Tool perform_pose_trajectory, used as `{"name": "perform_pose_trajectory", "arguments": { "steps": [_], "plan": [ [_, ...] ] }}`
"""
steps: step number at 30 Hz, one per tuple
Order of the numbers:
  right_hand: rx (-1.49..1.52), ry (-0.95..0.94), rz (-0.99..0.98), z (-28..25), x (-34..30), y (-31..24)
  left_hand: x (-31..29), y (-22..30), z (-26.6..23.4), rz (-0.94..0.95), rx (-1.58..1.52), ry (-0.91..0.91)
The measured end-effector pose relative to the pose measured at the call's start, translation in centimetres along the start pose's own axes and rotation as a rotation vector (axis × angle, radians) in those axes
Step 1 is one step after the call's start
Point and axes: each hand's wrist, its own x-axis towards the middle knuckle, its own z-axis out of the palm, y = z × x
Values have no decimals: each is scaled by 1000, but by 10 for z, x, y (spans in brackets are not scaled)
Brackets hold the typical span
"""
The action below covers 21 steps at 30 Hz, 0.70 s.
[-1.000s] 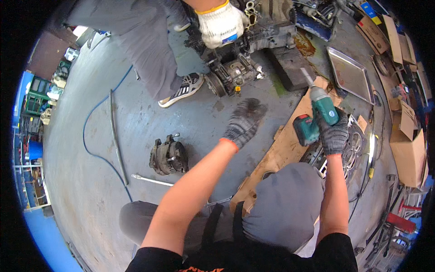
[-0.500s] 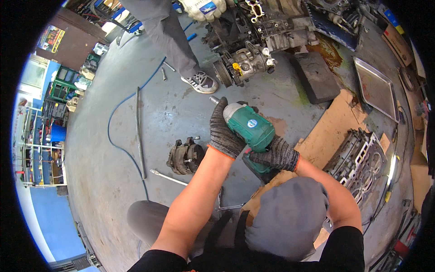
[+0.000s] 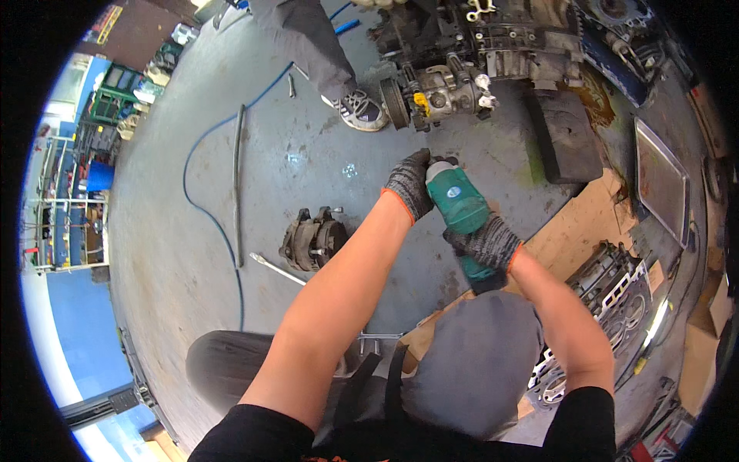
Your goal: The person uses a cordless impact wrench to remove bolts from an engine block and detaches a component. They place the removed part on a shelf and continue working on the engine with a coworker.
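In dark knitted work gloves with orange cuffs, both my hands are on a green cordless impact wrench (image 3: 456, 202), held above the floor with its nose pointing away from me. My right hand (image 3: 493, 243) is closed around the handle, above the battery base. My left hand (image 3: 408, 185) is curled at the wrench's nose, its fingertips partly hidden; whatever is fitted at the nose does not show clearly. Beyond the wrench lies a compressor (image 3: 443, 96) with a pulley and a yellow part, beside a large engine block (image 3: 523, 38). To the left of my hands sits an alternator (image 3: 312, 239).
Another person's leg and shoe (image 3: 358, 110) stand left of the compressor. A blue hose (image 3: 187, 173), a grey bar (image 3: 239, 185) and a long wrench (image 3: 275, 267) lie at left. To the right are a black block (image 3: 562, 138), cardboard (image 3: 570, 231), a cylinder head (image 3: 616, 296) and a metal tray (image 3: 662, 185).
The impact wrench has shifted right and turned to point more directly away from me. My left hand has moved from alongside its body to its nose. The whole view has shifted.
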Motion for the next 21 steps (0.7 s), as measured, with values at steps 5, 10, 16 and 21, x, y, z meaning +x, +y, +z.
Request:
{"name": "perform_pose_trajectory", "arguments": {
  "steps": [5, 10, 16, 21],
  "plan": [
    [-448, -89, 359, -29, 25, 1, 55, 3, -52, 549, 1022, -377],
    [-769, -196, 355, -48, 58, -4, 92, -1, -50, 110, 174, 56],
    [-764, -89, 353, -38, 85, -9, 76, 28, -47, 251, 191, 21],
    [-722, -38, 424, 0, 117, -16, 69, 57, -63, 388, 267, 110]
  ]
}}
